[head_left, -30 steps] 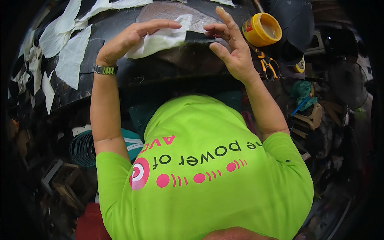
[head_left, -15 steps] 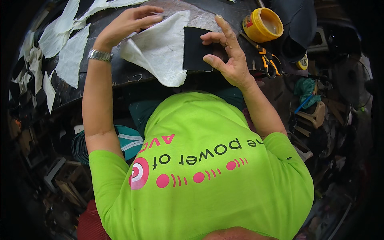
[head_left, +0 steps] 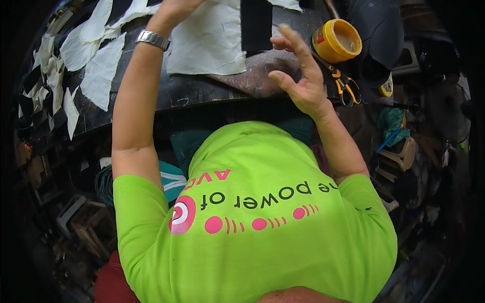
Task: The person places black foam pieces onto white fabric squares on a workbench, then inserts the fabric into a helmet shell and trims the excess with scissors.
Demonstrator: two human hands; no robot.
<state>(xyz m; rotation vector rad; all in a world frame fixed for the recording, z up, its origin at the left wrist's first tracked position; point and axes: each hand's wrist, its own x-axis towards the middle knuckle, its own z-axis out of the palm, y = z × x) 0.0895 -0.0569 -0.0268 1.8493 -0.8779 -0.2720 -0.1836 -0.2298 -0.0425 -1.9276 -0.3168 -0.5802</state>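
A piece of white cloth (head_left: 209,48) lies on the dark table, with a black strip of material (head_left: 256,25) along its right side. My left hand (head_left: 183,6) is over the cloth's far left part; its fingers run out of view at the top edge. Nearer to me and right of the cloth, my right hand (head_left: 305,76) is held open above a worn brownish patch (head_left: 260,76), thumb and fingers apart. Its fingertips look coated with something dried. Beside it stand an open yellow jar (head_left: 324,43) with pale contents and a pair of orange-and-black scissors (head_left: 348,91).
Several white cloth pieces (head_left: 103,70) spread over the table's left side, some hanging past its edge. A dark, leather-like item (head_left: 376,35) sits at the far right. Right of the table are a green plastic bag (head_left: 391,121) and a beige stool (head_left: 404,154).
The white cloth and black strip have moved away from me, uncovering the brownish patch. My left hand has gone farther out, partly leaving the view. My right hand stays open, now off the black strip.
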